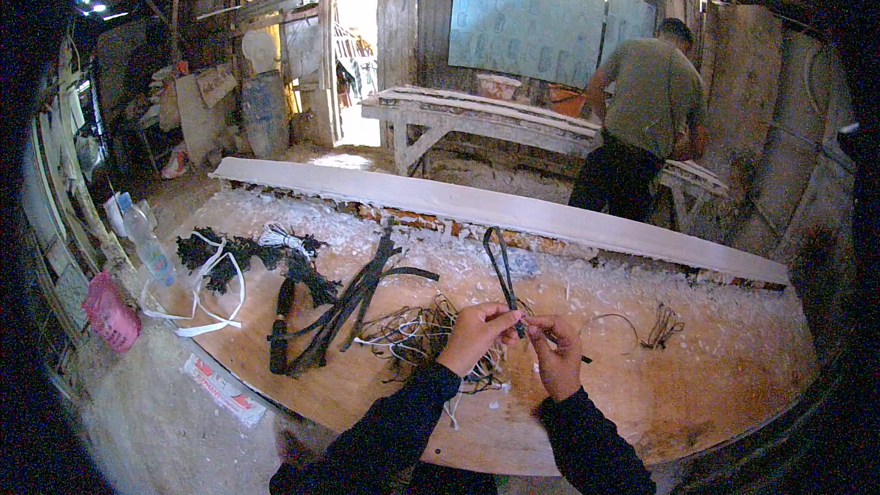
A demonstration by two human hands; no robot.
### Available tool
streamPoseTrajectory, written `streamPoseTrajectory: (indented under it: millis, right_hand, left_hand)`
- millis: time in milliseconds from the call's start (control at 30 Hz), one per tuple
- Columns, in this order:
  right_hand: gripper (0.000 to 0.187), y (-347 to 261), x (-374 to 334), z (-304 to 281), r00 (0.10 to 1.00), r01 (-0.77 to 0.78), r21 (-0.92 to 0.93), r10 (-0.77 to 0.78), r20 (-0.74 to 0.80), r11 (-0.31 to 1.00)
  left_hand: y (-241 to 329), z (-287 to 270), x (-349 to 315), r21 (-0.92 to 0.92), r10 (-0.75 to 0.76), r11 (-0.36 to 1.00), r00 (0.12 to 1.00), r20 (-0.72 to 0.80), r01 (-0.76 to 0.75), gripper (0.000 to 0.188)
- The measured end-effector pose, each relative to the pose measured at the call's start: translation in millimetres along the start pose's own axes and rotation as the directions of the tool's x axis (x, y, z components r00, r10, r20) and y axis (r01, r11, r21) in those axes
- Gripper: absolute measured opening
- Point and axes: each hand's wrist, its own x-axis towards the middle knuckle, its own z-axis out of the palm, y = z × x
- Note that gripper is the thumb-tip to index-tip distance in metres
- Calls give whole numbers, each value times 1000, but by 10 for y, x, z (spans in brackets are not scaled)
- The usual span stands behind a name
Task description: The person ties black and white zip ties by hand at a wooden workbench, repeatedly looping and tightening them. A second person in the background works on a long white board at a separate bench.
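Pinched between the fingers of my left hand (478, 337) and my right hand (556, 354) is a thin black strap (503, 268), folded into a narrow loop that points away from me. One short black end shows just right of my right hand. Both hands are closed at the point where the strap's sides come together. A tangle of black and white cords (412, 335) lies on the wooden board beside and under my left hand. Left of it rests a bundle of longer black strips (344, 312).
The board (660, 385) carries a white raised ledge (495, 202) along its far side. Black fringed bunches (234, 261), a white strap (240, 289) and a small cord bunch (662, 325) lie on it. A plastic bottle (147, 243) stands left. Another person (651, 101) works behind.
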Motion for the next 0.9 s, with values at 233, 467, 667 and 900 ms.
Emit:
streamPoseTrajectory:
  millis: [233, 467, 667, 900]
  right_hand:
    - [27, -91, -21, -7, 916, 389, -450, -389, 97, 804]
    - [25, -53, -31, -36, 881, 455, -503, -454, 132, 735]
    - [7, 53, -27, 1, 953, 288, -233, -303, -27, 929]
    - [6, 106, -2, 12, 982, -139, 385, 178, -67, 912]
  left_hand:
    - [-24, -15, 20, -199, -50, 979, 999, 14, 51, 18]
    - [35, -8, -19, -95, -75, 992, 996, 48, 80, 20]
    - [34, 17, -28, -55, -96, 993, 993, 76, 100, 19]
    - [-47, 29, -1, -134, -152, 976, 980, 125, 169, 18]
